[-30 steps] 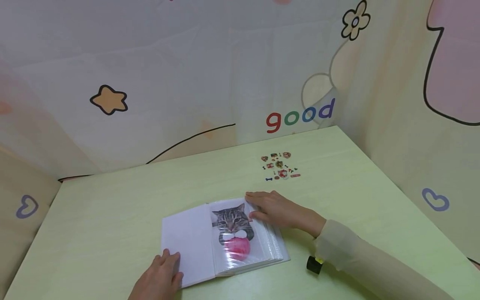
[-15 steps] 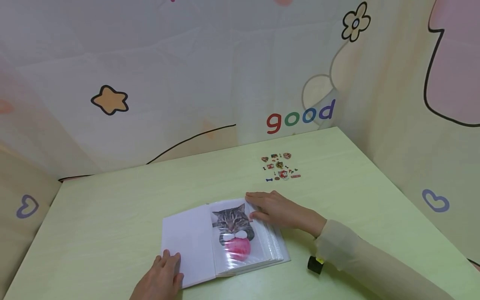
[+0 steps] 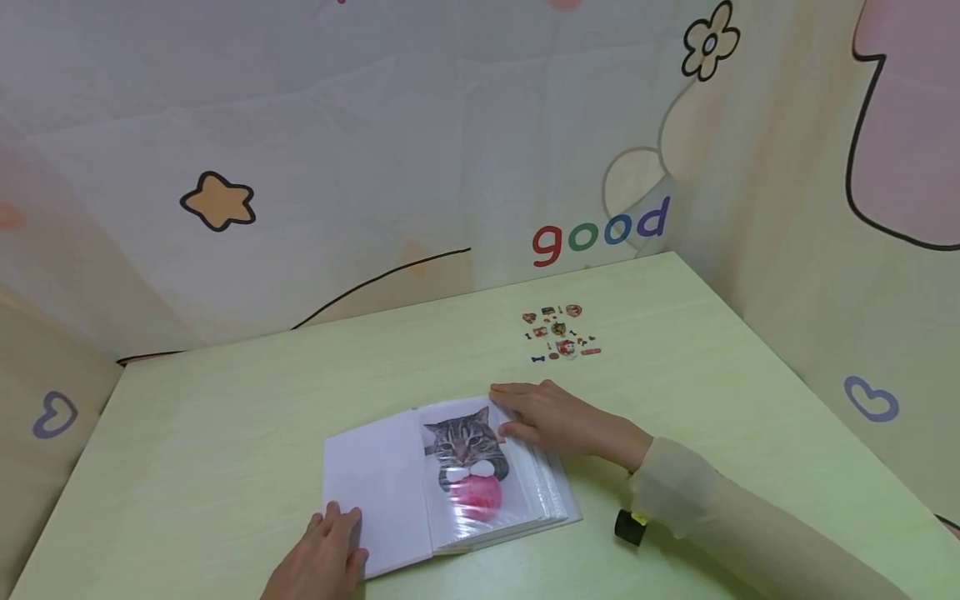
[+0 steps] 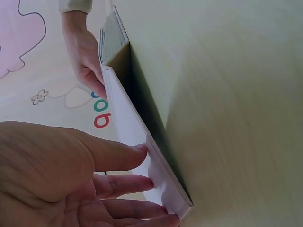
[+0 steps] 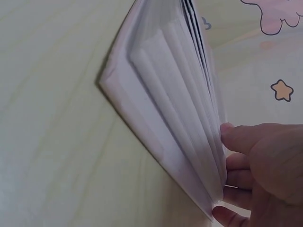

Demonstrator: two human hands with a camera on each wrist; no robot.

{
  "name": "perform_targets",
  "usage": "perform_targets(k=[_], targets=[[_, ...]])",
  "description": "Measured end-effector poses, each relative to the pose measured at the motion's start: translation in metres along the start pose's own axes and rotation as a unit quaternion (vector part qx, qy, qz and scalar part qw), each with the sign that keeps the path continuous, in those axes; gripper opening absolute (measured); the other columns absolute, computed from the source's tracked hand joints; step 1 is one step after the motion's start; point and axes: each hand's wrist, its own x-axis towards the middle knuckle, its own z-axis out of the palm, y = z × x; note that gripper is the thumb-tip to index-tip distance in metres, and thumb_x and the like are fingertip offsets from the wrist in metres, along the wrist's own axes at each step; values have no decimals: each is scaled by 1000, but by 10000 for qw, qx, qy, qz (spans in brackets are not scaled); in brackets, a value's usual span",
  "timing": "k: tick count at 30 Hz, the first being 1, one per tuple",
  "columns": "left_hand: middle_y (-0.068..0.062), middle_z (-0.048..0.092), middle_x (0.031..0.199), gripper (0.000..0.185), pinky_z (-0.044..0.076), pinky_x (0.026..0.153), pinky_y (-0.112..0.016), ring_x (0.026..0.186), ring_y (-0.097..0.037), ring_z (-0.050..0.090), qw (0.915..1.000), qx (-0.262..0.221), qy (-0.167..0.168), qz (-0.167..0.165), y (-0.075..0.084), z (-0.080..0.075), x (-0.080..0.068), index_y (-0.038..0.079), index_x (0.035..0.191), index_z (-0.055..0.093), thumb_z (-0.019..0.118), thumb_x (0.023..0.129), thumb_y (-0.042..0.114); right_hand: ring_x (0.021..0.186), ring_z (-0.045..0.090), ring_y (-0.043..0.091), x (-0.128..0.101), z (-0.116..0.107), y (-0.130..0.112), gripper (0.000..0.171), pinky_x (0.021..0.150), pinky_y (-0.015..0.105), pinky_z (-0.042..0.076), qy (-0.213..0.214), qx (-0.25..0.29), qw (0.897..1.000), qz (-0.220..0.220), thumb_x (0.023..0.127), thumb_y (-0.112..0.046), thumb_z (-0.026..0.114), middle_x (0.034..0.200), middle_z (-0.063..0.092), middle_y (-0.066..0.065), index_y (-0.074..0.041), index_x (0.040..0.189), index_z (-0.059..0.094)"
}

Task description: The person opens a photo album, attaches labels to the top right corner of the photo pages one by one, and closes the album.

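A pale green desk [image 3: 225, 417] stands in a corner hung with cartoon-printed cloth [image 3: 375, 125] showing a star [image 3: 218, 200], a flower [image 3: 710, 42] and the word "good" [image 3: 600, 231]. A sticker sheet [image 3: 559, 332] lies near the desk's far edge; a small black object [image 3: 627, 527] sits nearer.

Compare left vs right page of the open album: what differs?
The left page is blank white; the right page shows a cat photo with a pink ball under a glossy sleeve. The left hand rests on the left page's near corner; the right hand lies on the right page's far edge. The right page tops a thick stack of sleeves; the left lies thin. Both lie flat on the table.
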Motion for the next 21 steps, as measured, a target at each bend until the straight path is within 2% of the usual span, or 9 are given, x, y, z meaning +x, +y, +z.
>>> perform_targets(k=[8, 13, 16, 21], targets=[[-31, 55, 142, 51, 51, 91, -66, 132, -50, 51, 10000, 84, -30, -8, -5, -4, -1, 2, 131, 65, 78, 92, 31, 149, 36, 35, -3, -1, 0, 60, 118, 59, 30, 107, 295, 9994, 127, 104, -32, 62, 160, 42, 16, 0, 153, 48], [-29, 56, 143, 48, 50, 94, -65, 132, -51, 51, 9998, 202, 39, 14, 1, -9, -1, 5, 129, 67, 77, 93, 35, 150, 34, 35, -7, -4, 6, 60, 119, 60, 27, 341, 327, 9988, 105, 105, -35, 60, 161, 41, 16, -1, 153, 47], [-28, 57, 142, 48, 51, 96, -63, 131, -50, 52, 9993, 212, 296, 124, 7, -11, -2, 5, 129, 68, 78, 92, 34, 151, 33, 36, -9, -6, 12, 60, 118, 62, 28, 464, 195, 9987, 90, 106, -36, 59, 160, 42, 17, 0, 152, 48], [-27, 58, 141, 48, 51, 96, -62, 129, -49, 55, 9923, 8, 1109, 554, 11, -14, -5, 5, 129, 68, 80, 90, 29, 151, 33, 37, -12, -11, 19, 59, 116, 64, 29, 626, -82, 9978, 190, 105, -35, 60, 158, 45, 17, 2, 150, 50]])
